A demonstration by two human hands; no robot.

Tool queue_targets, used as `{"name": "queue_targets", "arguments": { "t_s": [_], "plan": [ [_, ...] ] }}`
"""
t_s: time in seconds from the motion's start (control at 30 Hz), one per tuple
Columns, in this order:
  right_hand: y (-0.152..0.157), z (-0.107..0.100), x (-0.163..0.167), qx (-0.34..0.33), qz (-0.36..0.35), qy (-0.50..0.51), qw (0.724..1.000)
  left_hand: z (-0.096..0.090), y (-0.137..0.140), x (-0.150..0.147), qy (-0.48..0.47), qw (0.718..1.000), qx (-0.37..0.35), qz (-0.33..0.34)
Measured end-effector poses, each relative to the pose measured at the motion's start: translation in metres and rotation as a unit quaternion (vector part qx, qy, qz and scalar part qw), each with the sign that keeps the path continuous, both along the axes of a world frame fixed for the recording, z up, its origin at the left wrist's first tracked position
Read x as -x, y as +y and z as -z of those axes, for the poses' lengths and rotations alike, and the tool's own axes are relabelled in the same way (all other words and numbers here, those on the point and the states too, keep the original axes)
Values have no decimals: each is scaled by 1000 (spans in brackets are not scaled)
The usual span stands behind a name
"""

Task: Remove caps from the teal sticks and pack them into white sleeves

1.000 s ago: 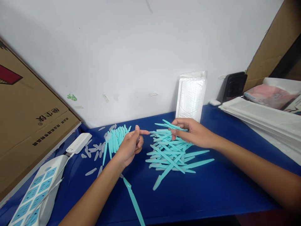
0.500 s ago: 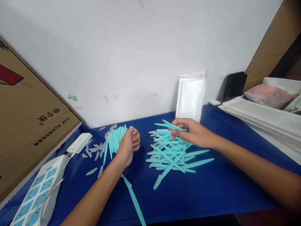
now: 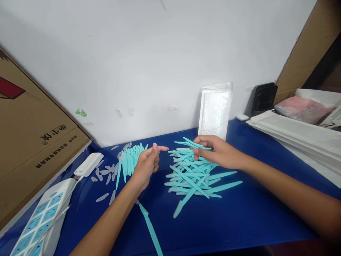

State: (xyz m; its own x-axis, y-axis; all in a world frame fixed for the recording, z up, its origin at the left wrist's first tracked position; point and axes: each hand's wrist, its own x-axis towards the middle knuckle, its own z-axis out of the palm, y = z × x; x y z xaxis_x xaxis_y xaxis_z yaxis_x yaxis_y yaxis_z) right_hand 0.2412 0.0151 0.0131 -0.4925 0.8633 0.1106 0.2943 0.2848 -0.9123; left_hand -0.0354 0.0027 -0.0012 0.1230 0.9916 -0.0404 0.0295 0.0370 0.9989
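Note:
My right hand (image 3: 215, 151) pinches a few teal eyebrow razors (image 3: 190, 143) between thumb and fingers, just above a crisscrossed pile of capped eyebrow razors (image 3: 197, 177). My left hand (image 3: 147, 161) points its index finger toward that pile; the thumb is raised and the other fingers are curled. Nothing shows in it. Beside it on the left lies a row of eyebrow razors (image 3: 129, 160), partly hidden by the hand. Loose translucent blade caps (image 3: 102, 197) are scattered left of the row. A single razor (image 3: 151, 229) lies near the front edge, below my left forearm.
A power strip (image 3: 48, 217) with a cable and a white adapter (image 3: 88, 164) are at the left, by a cardboard box (image 3: 39, 135). A silvery padded envelope (image 3: 215, 110) leans on the wall. Stacked white envelopes (image 3: 293, 131) lie at the right on the blue table (image 3: 239, 220).
My left hand has gone from a loose fist to a stretched-out index finger aimed right. My right hand keeps its razors in nearly the same place. The view has shifted slightly.

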Motion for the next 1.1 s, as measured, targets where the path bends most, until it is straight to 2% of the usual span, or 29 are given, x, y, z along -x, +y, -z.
{"name": "queue_targets", "arguments": {
  "t_s": [0.13, 0.33, 0.53, 0.8, 1.1],
  "plan": [
    [-1, -1, 0, 1, -3, 1, 1000, -5, -3, -1, 30, 999, -21, 22],
    [0, 2, 0, 11, -18, -8, 1000, -9, -3, -1, 104, 990, -98, -3],
    [1, 4, -1, 19, -33, -7, 999, -11, -7, -5, 121, 985, -121, -10],
    [0, -5, -2, 112, -95, 32, 989, -12, -10, -2, -7, 993, -110, 51],
    [1, -1, -3, 206, -170, 86, 960, -10, -13, -3, 37, 989, -138, 34]
  ]
}}
